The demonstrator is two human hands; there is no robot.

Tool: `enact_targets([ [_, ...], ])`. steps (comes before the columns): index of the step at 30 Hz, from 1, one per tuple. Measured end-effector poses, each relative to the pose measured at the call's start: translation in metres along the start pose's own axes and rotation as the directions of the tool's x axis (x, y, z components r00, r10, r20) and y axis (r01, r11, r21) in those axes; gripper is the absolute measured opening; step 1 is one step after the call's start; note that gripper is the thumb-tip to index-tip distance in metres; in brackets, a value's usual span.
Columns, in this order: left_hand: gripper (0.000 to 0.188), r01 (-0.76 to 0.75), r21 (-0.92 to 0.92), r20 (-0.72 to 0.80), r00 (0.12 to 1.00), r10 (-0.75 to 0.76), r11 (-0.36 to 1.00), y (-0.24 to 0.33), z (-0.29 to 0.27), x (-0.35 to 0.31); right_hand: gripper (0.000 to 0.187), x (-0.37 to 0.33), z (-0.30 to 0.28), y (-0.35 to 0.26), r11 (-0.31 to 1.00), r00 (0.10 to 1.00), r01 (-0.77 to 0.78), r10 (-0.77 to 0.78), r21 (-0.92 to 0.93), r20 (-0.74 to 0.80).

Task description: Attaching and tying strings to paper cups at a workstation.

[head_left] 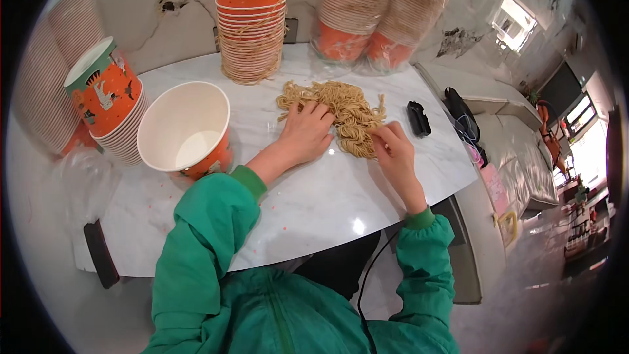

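Observation:
A tangled heap of tan twine (pixel 347 108) lies on the white marble-patterned table. My left hand (pixel 304 132) rests against the heap's left side, its fingers apart and bent over the strands. At the right edge of the heap, my right hand (pixel 395 149) pinches some of the twine between thumb and fingers. Left of my left forearm stands a large paper bucket (pixel 219 151), white inside and orange outside, with its mouth up. Behind the heap rises a stack of upside-down orange paper buckets (pixel 251 33), with loops of twine hanging around their rims.
Another stack of printed buckets (pixel 108 101) leans at the left. Bagged bucket stacks (pixel 357 6) stand at the back against the wall. A black case-like object (pixel 418 119) lies right of the twine. A dark phone-like slab (pixel 101 255) sits at the left front edge. A sofa (pixel 511 137) is at right.

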State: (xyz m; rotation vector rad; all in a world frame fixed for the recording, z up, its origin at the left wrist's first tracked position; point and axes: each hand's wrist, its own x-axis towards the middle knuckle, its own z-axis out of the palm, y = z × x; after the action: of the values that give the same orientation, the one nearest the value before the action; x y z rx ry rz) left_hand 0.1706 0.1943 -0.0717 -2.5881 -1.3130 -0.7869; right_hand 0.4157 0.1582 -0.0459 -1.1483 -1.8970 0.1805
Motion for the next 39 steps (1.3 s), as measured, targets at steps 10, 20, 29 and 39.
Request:
enact_targets([
  [10,0.042,-0.112,-0.283,-0.235,0.971,0.045,0.952,0.025,-0.001,0.022,0.023,0.037,0.026,0.019,0.815,0.933,0.350,-0.258,-0.461,0.252],
  [20,0.037,-0.098,-0.273,-0.059,0.995,0.086,0.957,0.011,0.027,0.031,0.009,-0.039,-0.022,-0.031,0.997,0.948,-0.024,-0.002,0.078,0.319],
  [29,0.039,-0.012,-0.229,-0.104,0.995,-0.012,0.973,0.014,0.000,0.030,0.013,-0.100,-0.036,-0.111,0.943,0.850,-0.100,-0.085,0.318,0.519],
  [39,0.041,0.566,-0.814,0.570,0.822,-0.009,0.136,0.071,-0.116,-0.061,0.011,-0.058,-0.019,-0.117,0.891,0.935,-0.228,0.088,0.393,0.343],
])
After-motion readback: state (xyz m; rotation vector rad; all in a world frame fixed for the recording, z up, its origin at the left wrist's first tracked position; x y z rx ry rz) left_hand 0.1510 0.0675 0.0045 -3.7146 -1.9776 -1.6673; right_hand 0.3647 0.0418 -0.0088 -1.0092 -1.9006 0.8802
